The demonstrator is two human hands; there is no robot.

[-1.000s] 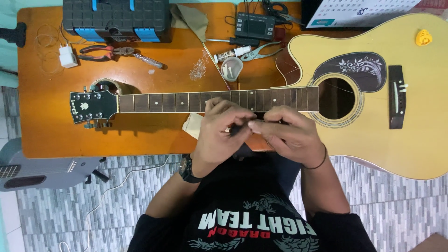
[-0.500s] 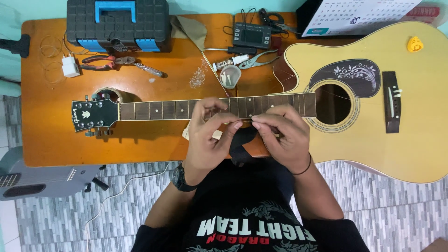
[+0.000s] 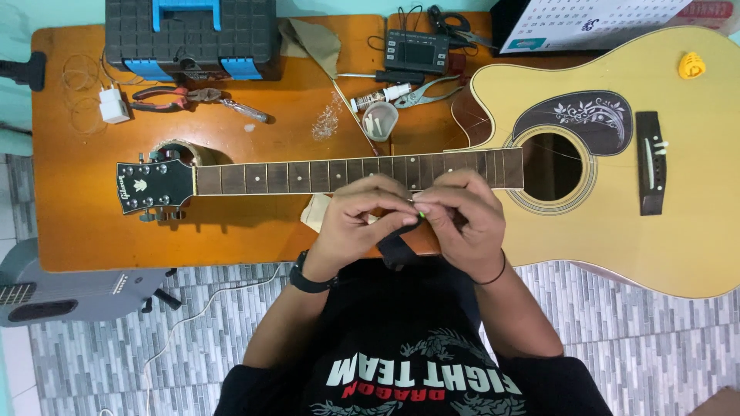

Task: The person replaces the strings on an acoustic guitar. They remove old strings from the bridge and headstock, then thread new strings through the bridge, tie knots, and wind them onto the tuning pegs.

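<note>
An acoustic guitar (image 3: pixel 617 185) lies flat on an orange wooden table (image 3: pixel 77 223), its dark headstock (image 3: pixel 154 186) to the left and its pale body to the right. My left hand (image 3: pixel 358 219) and my right hand (image 3: pixel 459 219) meet just in front of the fretboard (image 3: pixel 347 173), near the body end of the neck. Both pinch one small thing (image 3: pixel 420 216) with a green tip between their fingertips; it is too small to tell what it is. A black wristband sits on my left wrist.
A black and blue toolbox (image 3: pixel 189 35) stands at the back left. Red pliers (image 3: pixel 181 96), a white plug (image 3: pixel 114 105), a small cup (image 3: pixel 380 119), a black tuner (image 3: pixel 416 50) and cutters (image 3: pixel 428 91) lie behind the neck. A yellow pick (image 3: pixel 691 65) rests on the body. Another grey guitar (image 3: pixel 54 293) lies on the floor.
My hands have drawn slightly closer together over the neck, still pinching the small thing. The view has shifted a little; the guitar has not moved.
</note>
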